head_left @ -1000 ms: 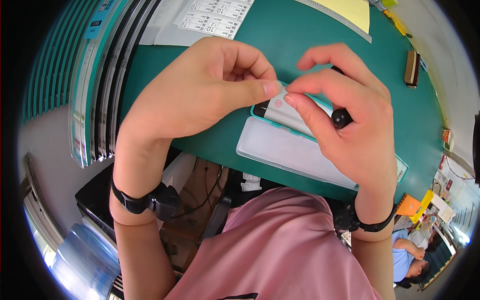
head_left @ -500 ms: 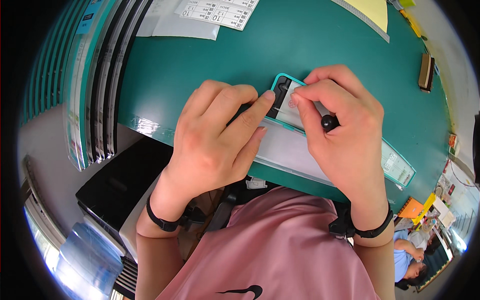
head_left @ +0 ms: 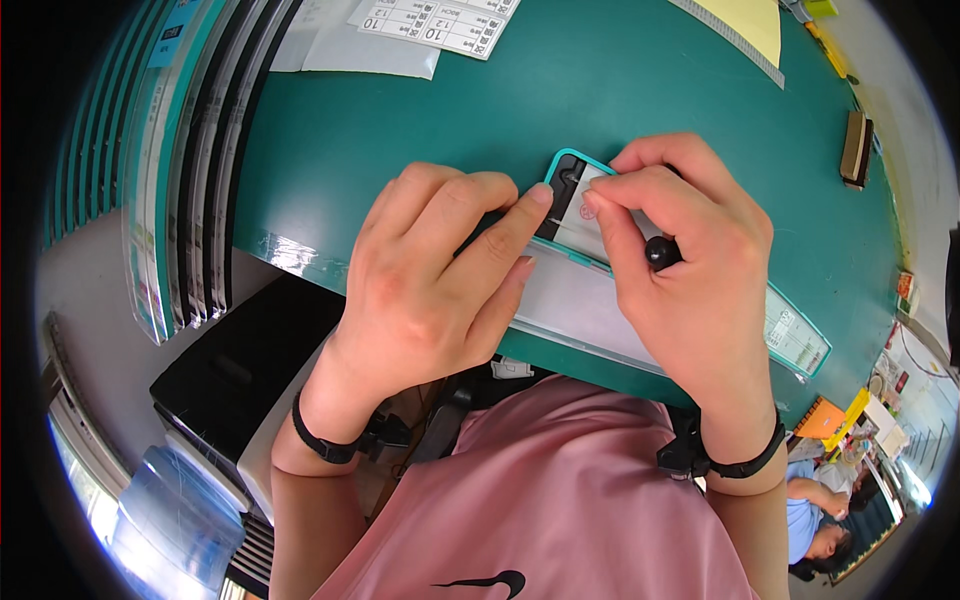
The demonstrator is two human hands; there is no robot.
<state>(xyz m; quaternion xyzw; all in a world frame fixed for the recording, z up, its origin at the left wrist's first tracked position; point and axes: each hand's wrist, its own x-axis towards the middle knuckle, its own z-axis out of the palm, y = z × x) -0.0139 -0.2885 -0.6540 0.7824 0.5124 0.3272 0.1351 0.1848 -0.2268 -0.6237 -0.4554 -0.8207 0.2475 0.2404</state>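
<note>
A long narrow case [head_left: 797,331] with a teal rim lies slantwise on the green table. At its left end is a black insert [head_left: 563,206], beside a white paper [head_left: 576,229] with a small red round mark. My left hand [head_left: 420,270] has bent fingers that stand apart, its index fingertip at the black insert. Something dark shows between its fingers, too hidden to name. With thumb and index finger, my right hand [head_left: 690,240] pinches over the white paper; whatever sits between the tips is hidden. A black ball-ended handle [head_left: 661,252] is tucked inside that hand.
A clear flat strip [head_left: 580,310] runs along the case's near side. Upright clear-and-black panels [head_left: 205,170] stand at the left. Printed sheets [head_left: 440,25] and a yellow sheet [head_left: 745,25] with a ruler edge lie far off. A brown block [head_left: 855,148] sits right; another person [head_left: 815,510] is beyond.
My right hand has shifted very slightly to the right, its fingertips still over the white paper. My left hand has hardly moved.
</note>
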